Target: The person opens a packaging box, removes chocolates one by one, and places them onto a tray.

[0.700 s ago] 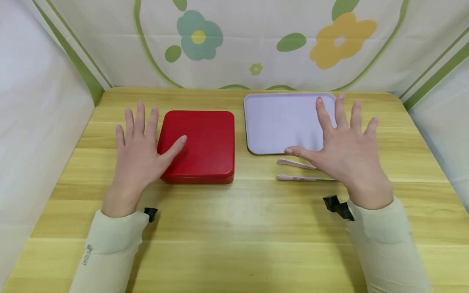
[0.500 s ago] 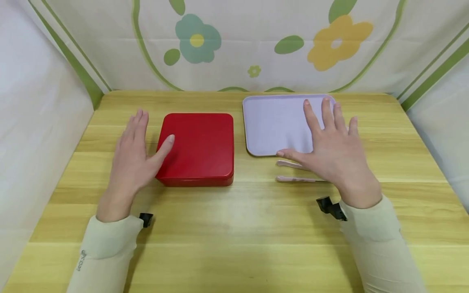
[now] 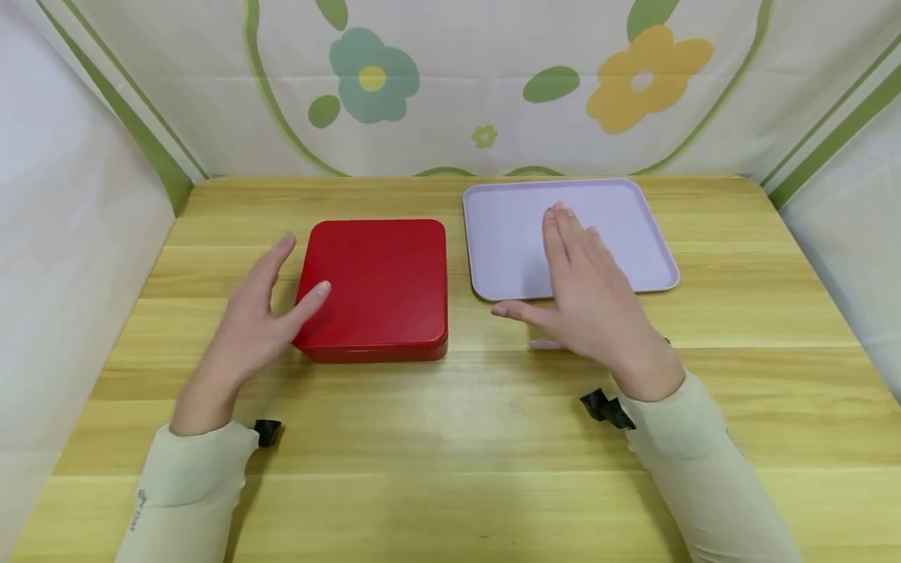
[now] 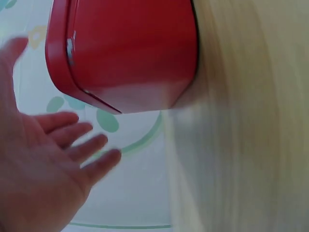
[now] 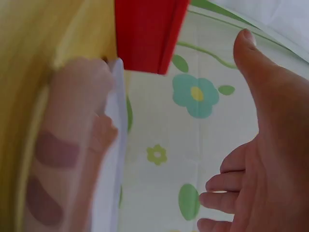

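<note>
A square red lidded box (image 3: 376, 289) sits on the table left of centre. My left hand (image 3: 246, 328) is held at its left side, thumb over the near-left corner of the lid and fingers spread. In the left wrist view, the left palm (image 4: 43, 179) faces the side of the red box (image 4: 135, 53), with a gap between. Holding nothing, my right hand (image 3: 598, 313) hovers with fingers extended over the near edge of the lilac tray (image 3: 500, 234). Beneath it lie two slim pale-pink handles, mostly hidden; one handle tip (image 3: 545, 344) shows, and a handle (image 5: 58, 121) looms large in the right wrist view.
The wooden table (image 3: 450, 438) ends at the back against a cloth printed with flowers (image 3: 373, 74). White cloth (image 3: 63, 258) also hangs along the left side, and more (image 3: 845, 258) on the right.
My right hand has moved left across the tray and its spread fingers have come together. The left hand has shifted slightly left and nearer, turning beside the box. Box and tray stay put.
</note>
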